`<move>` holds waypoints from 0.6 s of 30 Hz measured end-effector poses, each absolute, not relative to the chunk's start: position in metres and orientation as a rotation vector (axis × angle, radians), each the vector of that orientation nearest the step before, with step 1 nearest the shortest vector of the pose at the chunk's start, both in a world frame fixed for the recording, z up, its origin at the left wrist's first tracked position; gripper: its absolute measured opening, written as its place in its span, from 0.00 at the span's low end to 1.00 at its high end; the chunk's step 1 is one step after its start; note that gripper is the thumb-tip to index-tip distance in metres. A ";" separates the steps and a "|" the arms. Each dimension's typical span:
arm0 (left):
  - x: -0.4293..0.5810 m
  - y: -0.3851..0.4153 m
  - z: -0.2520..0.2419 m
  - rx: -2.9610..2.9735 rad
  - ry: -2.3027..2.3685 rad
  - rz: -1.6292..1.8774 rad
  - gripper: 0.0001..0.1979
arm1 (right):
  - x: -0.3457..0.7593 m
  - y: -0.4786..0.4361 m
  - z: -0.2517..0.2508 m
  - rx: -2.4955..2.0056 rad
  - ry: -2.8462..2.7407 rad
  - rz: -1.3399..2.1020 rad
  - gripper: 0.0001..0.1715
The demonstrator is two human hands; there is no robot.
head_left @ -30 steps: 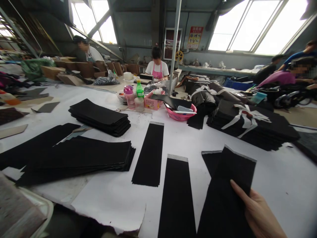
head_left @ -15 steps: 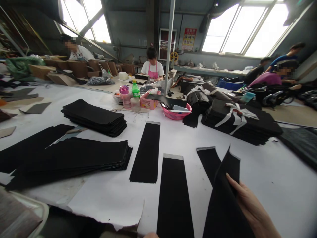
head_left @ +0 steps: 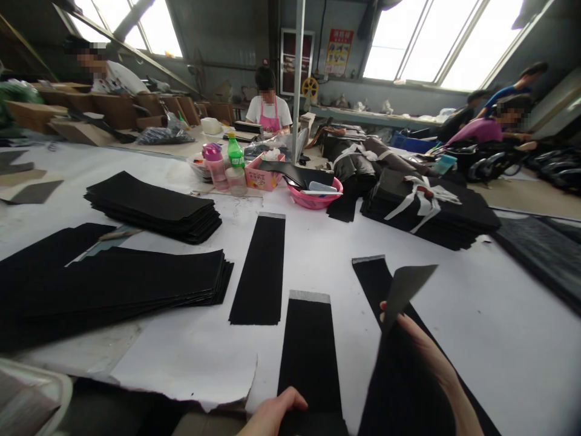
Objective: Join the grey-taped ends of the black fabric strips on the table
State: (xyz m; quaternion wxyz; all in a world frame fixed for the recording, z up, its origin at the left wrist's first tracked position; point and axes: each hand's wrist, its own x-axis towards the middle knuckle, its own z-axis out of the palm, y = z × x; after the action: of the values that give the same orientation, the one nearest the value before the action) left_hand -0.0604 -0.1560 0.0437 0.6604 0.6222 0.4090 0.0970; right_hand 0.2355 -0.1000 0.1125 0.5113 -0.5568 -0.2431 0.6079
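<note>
My right hand (head_left: 424,345) is closed around a black strip of sheet material (head_left: 399,381). The strip's upper end bends over and shows a greyer face. Beneath it, another black strip (head_left: 372,275) with a pale end band lies slantwise on the table. At the bottom edge my left hand (head_left: 276,415) has its fingers curled on the near part of a middle black strip (head_left: 311,348), which also has a pale band at its far end. A small stack of black strips (head_left: 258,269) lies just beyond, to the left. Both forearms are partly out of frame.
Stacks of wider black pieces (head_left: 154,203) lie to the left on the white-covered table (head_left: 190,363). At the back stand a pink basin (head_left: 313,198), a green bottle (head_left: 235,151) and a tied black bundle (head_left: 431,209). Several people work farther off.
My left hand has come in from the bottom edge onto the middle strip. The strip in my right hand has turned, and its upper end has bent over to show the greyer face.
</note>
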 end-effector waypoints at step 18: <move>-0.060 -0.127 0.072 1.668 1.164 0.397 0.43 | 0.169 -0.129 0.078 -1.188 -0.818 1.927 0.22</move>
State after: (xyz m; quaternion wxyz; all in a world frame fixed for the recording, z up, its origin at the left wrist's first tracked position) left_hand -0.0603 -0.1274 0.0716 0.5094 0.6926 0.4833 0.1649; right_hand 0.1692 -0.1293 0.0782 0.3591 -0.4608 -0.3171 0.7471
